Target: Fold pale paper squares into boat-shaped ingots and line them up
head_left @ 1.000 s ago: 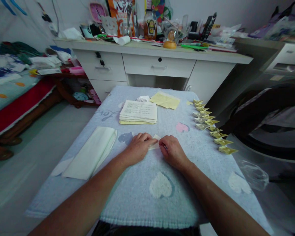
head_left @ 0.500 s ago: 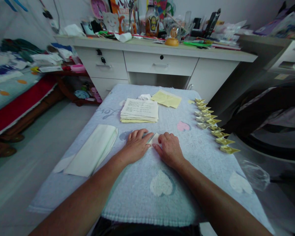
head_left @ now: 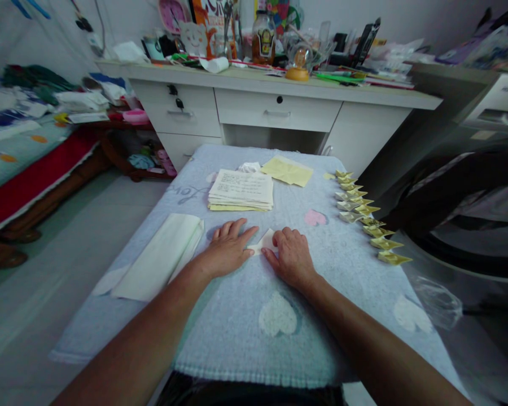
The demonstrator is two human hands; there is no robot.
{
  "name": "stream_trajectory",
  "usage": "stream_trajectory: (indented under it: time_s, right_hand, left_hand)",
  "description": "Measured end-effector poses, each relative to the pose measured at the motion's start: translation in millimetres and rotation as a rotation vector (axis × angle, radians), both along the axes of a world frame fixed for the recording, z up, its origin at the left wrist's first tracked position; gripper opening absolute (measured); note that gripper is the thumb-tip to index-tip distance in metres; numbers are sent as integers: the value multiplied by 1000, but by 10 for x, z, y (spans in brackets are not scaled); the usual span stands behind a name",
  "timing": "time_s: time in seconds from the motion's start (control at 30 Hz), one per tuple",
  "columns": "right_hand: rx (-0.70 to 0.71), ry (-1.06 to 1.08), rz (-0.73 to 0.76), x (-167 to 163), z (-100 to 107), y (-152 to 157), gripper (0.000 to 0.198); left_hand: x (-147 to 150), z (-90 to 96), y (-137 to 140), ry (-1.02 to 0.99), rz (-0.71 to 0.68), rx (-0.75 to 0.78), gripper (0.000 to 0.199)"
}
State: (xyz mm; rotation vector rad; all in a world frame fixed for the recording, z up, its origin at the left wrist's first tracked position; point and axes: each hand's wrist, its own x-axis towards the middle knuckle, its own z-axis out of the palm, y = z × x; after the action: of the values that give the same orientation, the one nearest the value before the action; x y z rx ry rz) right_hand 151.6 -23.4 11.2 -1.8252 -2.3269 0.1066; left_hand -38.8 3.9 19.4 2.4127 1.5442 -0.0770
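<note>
A small piece of folded white paper [head_left: 265, 241] lies on the cloth-covered table between my two hands. My left hand [head_left: 229, 245] rests flat at its left, fingers spread, the thumb tip by the paper's left point. Curled over the paper's right side is my right hand [head_left: 293, 254], thumb and fingers pinching or pressing on it; its fingers partly hide that edge. Behind my hands sits a stack of handwritten sheets [head_left: 241, 189]. A row of several folded paper boats [head_left: 385, 243] runs down the table's right side.
A large folded white sheet [head_left: 158, 259] lies left of my left arm. Yellow paper [head_left: 287, 171] and a crumpled white tissue [head_left: 249, 167] lie at the back. Beyond stands a cluttered white desk [head_left: 279, 110]; a front-loading washing machine [head_left: 497, 115] is at the right.
My left hand has slid a little to the left with its fingers spreading, so more of the folded paper shows. My right hand stays almost where it was.
</note>
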Motion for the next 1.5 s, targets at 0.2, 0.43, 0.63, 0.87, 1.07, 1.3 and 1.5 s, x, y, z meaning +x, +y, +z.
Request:
stream_trajectory:
  time_s: [0.2, 0.43, 0.63, 0.87, 1.07, 1.3, 1.5]
  right_hand:
    - [-109, -19, -6, -5, 92, 52, 42]
    - [-74, -69, -49, -87, 94, 40, 51]
    - [-30, -59, -75, -125, 71, 0, 51]
    - [-57, -13, -73, -8, 103, 12, 36]
    - [-72, 14, -117, 190, 73, 41, 34]
    - [-69, 16, -175, 467, 9, 50, 40]
    - [-64, 3, -223, 639, 1, 30, 38]
  left_hand:
    - [11, 2, 3, 4, -2, -1, 56]
    - [-13, -68, 4, -41, -24, 55, 55]
    - [-11, -49, 9, -46, -21, 32, 55]
    - [-14, -17, 14, -52, -13, 4, 57]
    - [-32, 3, 26, -62, -19, -13, 58]
    - [-57, -15, 38, -87, -16, -27, 59]
    - [-55, -8, 39, -104, -13, -25, 58]
